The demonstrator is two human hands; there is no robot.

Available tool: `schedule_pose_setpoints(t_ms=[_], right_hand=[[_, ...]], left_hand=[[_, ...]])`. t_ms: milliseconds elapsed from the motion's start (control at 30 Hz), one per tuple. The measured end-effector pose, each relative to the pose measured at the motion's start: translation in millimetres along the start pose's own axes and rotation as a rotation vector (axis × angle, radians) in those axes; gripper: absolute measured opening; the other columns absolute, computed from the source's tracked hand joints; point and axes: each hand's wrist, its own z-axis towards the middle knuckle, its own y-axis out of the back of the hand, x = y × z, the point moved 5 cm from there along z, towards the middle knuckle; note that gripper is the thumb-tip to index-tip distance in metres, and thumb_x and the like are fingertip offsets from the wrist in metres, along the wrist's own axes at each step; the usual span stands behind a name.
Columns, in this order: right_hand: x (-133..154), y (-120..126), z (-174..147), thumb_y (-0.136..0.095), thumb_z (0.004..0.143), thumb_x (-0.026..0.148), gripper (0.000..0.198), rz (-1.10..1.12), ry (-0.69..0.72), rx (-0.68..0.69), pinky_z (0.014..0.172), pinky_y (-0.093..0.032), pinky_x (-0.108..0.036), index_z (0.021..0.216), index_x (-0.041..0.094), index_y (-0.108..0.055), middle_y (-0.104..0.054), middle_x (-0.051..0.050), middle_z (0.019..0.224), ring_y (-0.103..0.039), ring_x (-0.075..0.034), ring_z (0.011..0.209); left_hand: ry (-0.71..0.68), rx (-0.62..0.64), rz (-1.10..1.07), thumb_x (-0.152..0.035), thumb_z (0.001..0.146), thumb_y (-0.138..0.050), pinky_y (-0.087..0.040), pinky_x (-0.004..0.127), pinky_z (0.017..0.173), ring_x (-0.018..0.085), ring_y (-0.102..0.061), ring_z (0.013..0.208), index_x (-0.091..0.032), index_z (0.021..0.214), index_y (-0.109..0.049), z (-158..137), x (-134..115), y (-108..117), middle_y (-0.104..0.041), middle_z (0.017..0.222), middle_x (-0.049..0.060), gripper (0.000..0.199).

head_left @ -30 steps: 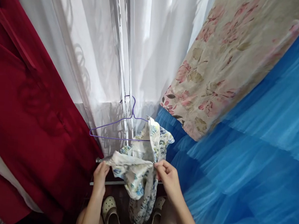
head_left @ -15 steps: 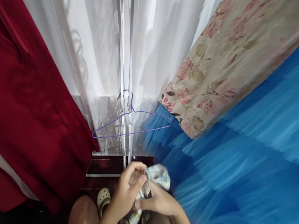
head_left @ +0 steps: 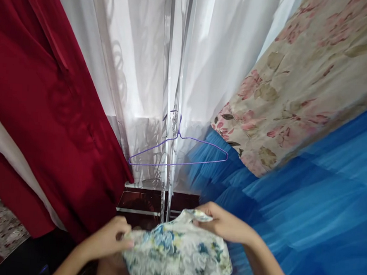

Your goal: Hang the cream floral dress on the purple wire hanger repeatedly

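- left hand (head_left: 115, 235): narrow, thumb and curled fingers gripping the garment's left edge.
- right hand (head_left: 220, 222): narrow, thumb and fingers closed on the garment's upper edge, towards its right; a small fold stands out just beside the fingertips.
- garment (head_left: 179, 253): white, printed with blue and yellow-green flowers; stretched between both hands, low in view, below the hanger and apart from it; lower part cut off by the frame.
- hanger (head_left: 179, 133): purple, thin; at the poles, hook uppermost, slightly tilted, its right end near the tulle.
- poles (head_left: 165, 173): white, slender, upright, close together at centre.
- curtain (head_left: 144, 68): white, in long folds behind the poles; curled shadows on its left part.
- red drape (head_left: 61, 146): plain, hanging at left, beside the curtain.
- print (head_left: 265, 117): beige with pink flowers, hanging at upper right, partly over the tulle.
- tulle (head_left: 315, 220): blue, in layers, right side, behind the right hand; partly blurred.
- floor (head_left: 142, 200): dark, glossy, below the curtain's hem.
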Motion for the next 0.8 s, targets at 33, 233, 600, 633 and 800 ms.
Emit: schedule_pose_setpoints(t_ms=[33, 233, 600, 633, 800], right_hand=[[4, 11, 5, -0.062, 0.084, 0.029, 0.021, -0.069, 0.023, -0.060, 0.054, -0.038, -0.025, 0.074, 0.014, -0.074, -0.065, -0.002, 0.067, -0.051, -0.015, 0.058], [9, 55, 47, -0.057, 0.075, 0.012, 0.075, -0.355, 0.128, -0.407, 0.079, -0.054, -0.035, 0.149, 0.013, -0.044, -0.074, -0.012, 0.112, -0.070, -0.027, 0.091], [5, 56, 53, -0.049, 0.073, 0.005, 0.054, -0.507, 0.275, -0.493, 0.096, -0.050, -0.038, 0.121, 0.019, -0.071, -0.076, -0.009, 0.111, -0.068, -0.030, 0.108], [5, 57, 46, -0.051, 0.074, 0.006, 0.057, -0.489, 0.306, -0.540, 0.095, -0.050, -0.038, 0.128, 0.019, -0.066, -0.075, -0.009, 0.112, -0.068, -0.028, 0.106], [-8, 106, 6, -0.061, 0.087, 0.032, 0.086, -0.397, 0.235, -1.020, 0.061, -0.052, -0.032, 0.158, 0.014, -0.016, -0.072, 0.000, 0.073, -0.062, -0.020, 0.059]], left_hand=[[-0.088, -0.044, 0.136, -0.042, 0.068, -0.079, -0.045, 0.030, 0.082, 0.023, -0.057, 0.086, -0.020, 0.065, -0.069, 10, -5, 25, -0.065, 0.084, 0.005, 0.024], [-0.317, -0.206, 0.718, -0.043, 0.088, -0.059, -0.036, 0.044, 0.096, 0.026, -0.051, 0.100, -0.026, 0.100, -0.069, 76, -49, 131, -0.067, 0.097, 0.004, 0.023], [-0.468, -0.237, 0.281, -0.045, 0.094, -0.050, -0.041, 0.023, 0.066, 0.015, -0.054, 0.076, -0.019, 0.086, -0.054, 114, -158, 98, -0.058, 0.080, 0.000, 0.027], [-0.447, -0.242, 0.244, -0.046, 0.092, -0.054, -0.038, 0.021, 0.061, 0.013, -0.050, 0.068, -0.019, 0.084, -0.051, 116, -158, 96, -0.053, 0.074, -0.002, 0.028], [-0.330, -0.088, 0.047, -0.048, 0.086, -0.064, -0.028, 0.018, 0.048, 0.008, -0.039, 0.050, -0.020, 0.092, -0.048, 125, -143, 93, -0.042, 0.059, -0.008, 0.032]])
